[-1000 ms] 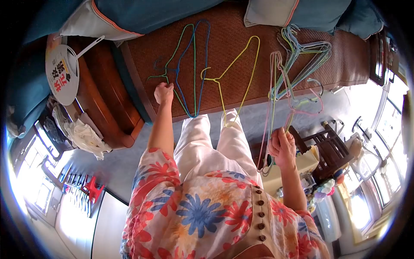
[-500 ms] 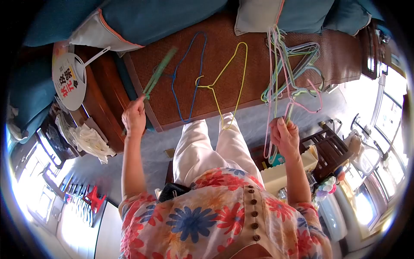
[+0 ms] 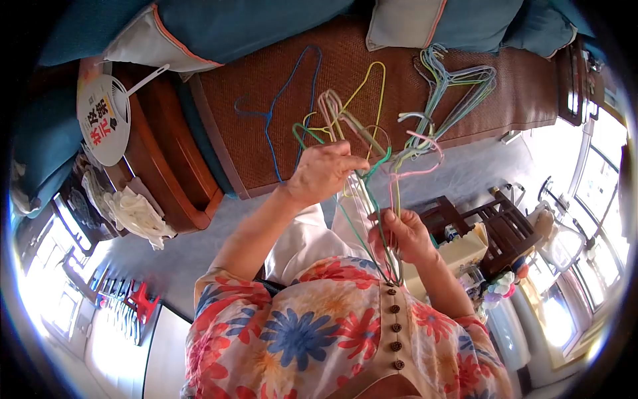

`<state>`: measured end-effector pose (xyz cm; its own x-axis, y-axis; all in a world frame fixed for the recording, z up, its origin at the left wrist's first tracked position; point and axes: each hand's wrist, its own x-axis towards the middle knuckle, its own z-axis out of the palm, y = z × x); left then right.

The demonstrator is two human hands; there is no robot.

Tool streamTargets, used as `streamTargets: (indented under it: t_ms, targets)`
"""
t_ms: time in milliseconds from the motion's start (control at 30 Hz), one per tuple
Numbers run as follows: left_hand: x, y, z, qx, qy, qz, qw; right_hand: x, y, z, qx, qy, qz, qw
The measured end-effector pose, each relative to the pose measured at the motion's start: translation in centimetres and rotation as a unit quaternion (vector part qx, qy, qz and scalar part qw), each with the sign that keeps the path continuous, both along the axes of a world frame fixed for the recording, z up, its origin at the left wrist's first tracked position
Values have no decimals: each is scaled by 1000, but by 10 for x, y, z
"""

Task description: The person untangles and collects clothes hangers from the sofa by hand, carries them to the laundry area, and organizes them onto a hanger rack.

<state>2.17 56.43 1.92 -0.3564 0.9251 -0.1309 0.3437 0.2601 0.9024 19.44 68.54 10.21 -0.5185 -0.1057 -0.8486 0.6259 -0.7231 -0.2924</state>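
My left hand (image 3: 322,171) is closed on a green wire hanger (image 3: 362,246), its fingers pinched near the top. Close by on the right, my right hand (image 3: 402,236) grips a bunch of hangers, among them a pink hanger (image 3: 419,174) whose hook points to the right. The lower ends of the wires reach my shirt front. On the brown woven seat mat lie a blue hanger (image 3: 268,120) and, partly behind the held hangers, a yellow hanger (image 3: 383,86). A pile of pale green and blue hangers (image 3: 468,78) rests at the right.
The brown mat (image 3: 226,133) covers a sofa seat backed by teal cushions (image 3: 259,30). At the left, a white hand fan (image 3: 103,123) lies by a wooden armrest (image 3: 179,179) and a crumpled white cloth (image 3: 139,216). A dark wooden chair (image 3: 502,226) stands at the right.
My left hand has swung right with the green hanger, up beside my right hand. My right hand has moved left and lower, bringing its bunch away from the pile. The blue hanger has shifted slightly.
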Motion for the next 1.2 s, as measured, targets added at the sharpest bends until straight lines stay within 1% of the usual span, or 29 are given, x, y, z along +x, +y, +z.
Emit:
streamTargets:
  t_ms: [33,100,133,167,200,233,267,300,333,367,400,467,500,600,633,667,700,733,767,800,867,967,1067,1100,1133,1167,1200]
  targets:
    - [5,2,-5,20,-28,23,999,3,0,2,-20,-14,2,1000]
    - [4,1,-11,51,-64,83,993,8,-2,0,-55,-1,-34,998]
    - [-2,-3,-15,43,-92,170,980,11,-3,-1,-71,6,-51,996]
    - [-12,-8,-23,34,-121,254,959,11,-5,-3,-46,-17,-75,996]
    - [-14,-24,-59,-8,-142,358,923,14,-2,-7,-46,-2,-98,994]
    - [-21,-43,-91,-104,-93,402,905,19,4,-13,-47,12,-120,992]
    - [-31,-58,-108,-200,5,401,894,22,9,-17,-49,27,-142,988]
    - [-30,-86,-165,-285,52,402,868,18,14,-17,-68,36,-154,985]
    - [-30,-95,-181,-381,89,385,836,14,15,-18,-74,34,-163,983]
    - [-27,-112,-218,-398,46,387,831,12,17,-18,-78,31,-173,981]
    - [-27,-109,-218,-414,1,388,824,10,20,-19,-80,26,-183,980]
    - [-27,-104,-215,-376,-191,425,801,10,22,-25,-33,5,-168,985]
    - [-34,-95,-196,-351,-282,438,778,7,23,-27,-3,-2,-153,988]
    - [-31,-83,-156,-244,-128,382,882,3,23,-37,67,-13,-143,987]
    - [-28,-72,-131,-210,-142,371,893,-2,22,-39,89,-17,-150,985]
    - [-18,-65,-120,-193,-162,371,894,-6,22,-42,109,-21,-158,981]
    - [-10,-54,-103,-162,-228,368,887,-7,25,-50,69,8,-169,983]
    - [-1,-46,-95,-160,-221,338,901,-13,24,-58,108,12,-146,983]
    - [10,-36,-91,-125,-201,332,913,-22,20,-67,147,16,-121,982]
    - [19,-26,-86,-100,-225,343,907,-30,16,-76,186,18,-97,978]
    - [31,-7,-82,-68,-240,340,907,-44,7,-106,225,46,-93,969]
    - [46,20,-76,-24,-26,318,947,-61,7,-129,270,51,-86,958]
    - [35,24,-66,-88,-70,251,961,-64,13,-130,276,62,-78,956]
    - [38,24,-67,-103,-21,213,971,-62,15,-129,282,69,-65,955]
    - [43,25,-66,-92,-88,207,970,-61,16,-126,288,76,-52,953]
    - [47,27,-64,-79,-153,199,965,-62,14,-124,295,74,-62,950]
    - [48,29,-59,-66,-217,190,955,-60,15,-126,272,79,-77,956]
